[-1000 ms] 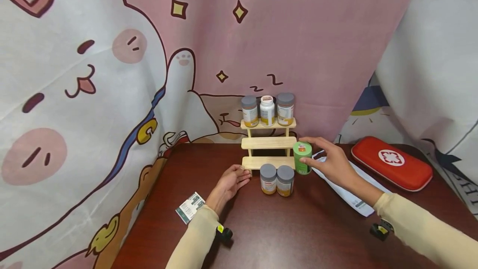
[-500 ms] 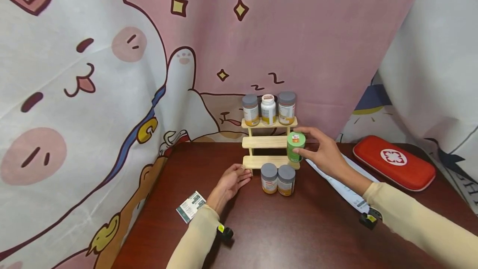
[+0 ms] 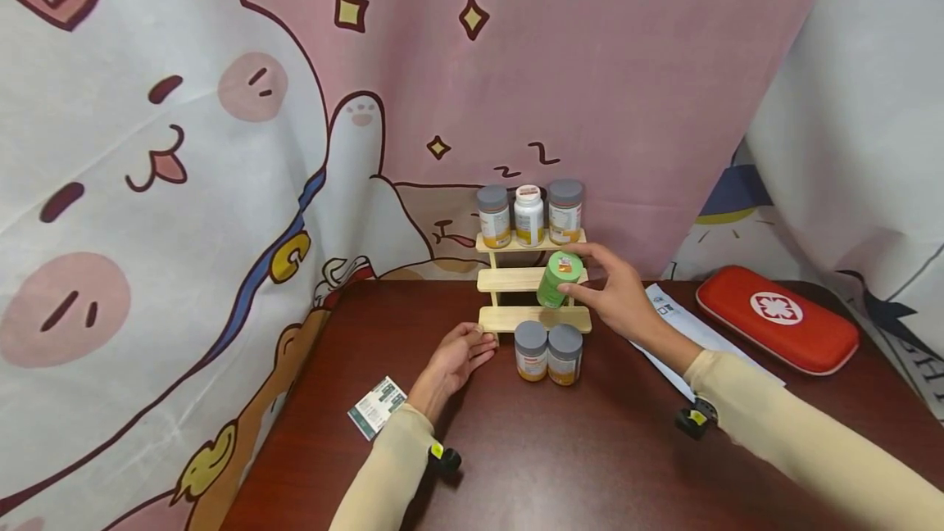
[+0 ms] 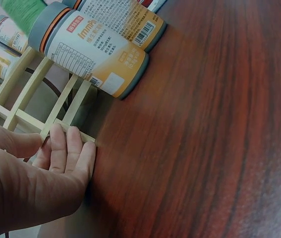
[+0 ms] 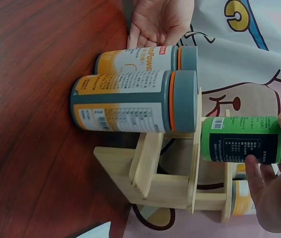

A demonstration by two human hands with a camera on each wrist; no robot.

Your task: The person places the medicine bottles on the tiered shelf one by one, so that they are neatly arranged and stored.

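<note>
A green lidded bottle point(image 3: 558, 279) is in my right hand point(image 3: 619, 289), pinched between thumb and fingers. It tilts slightly in front of the middle tier of a three-step wooden rack point(image 3: 509, 319). In the right wrist view the green bottle point(image 5: 242, 140) shows a dark label panel, its base close to the rack's boards. My left hand point(image 3: 457, 359) pinches the lower left corner of the rack; the left wrist view has that hand point(image 4: 56, 168) with thumb and fingers at the wooden frame point(image 4: 26, 94). Two grey-lidded supplement jars point(image 3: 531, 351) stand before the rack.
On the top tier are two grey-lidded jars point(image 3: 494, 220) and a white bottle point(image 3: 528, 218) between them. A printed card point(image 3: 376, 406) lies left on the brown table point(image 3: 590, 449). At right are a white packet point(image 3: 682, 334) and a red zip case point(image 3: 778, 322).
My right hand has carried the green bottle leftward and up, from beside the rack to in front of its middle tier. The left hand stays at the rack's corner.
</note>
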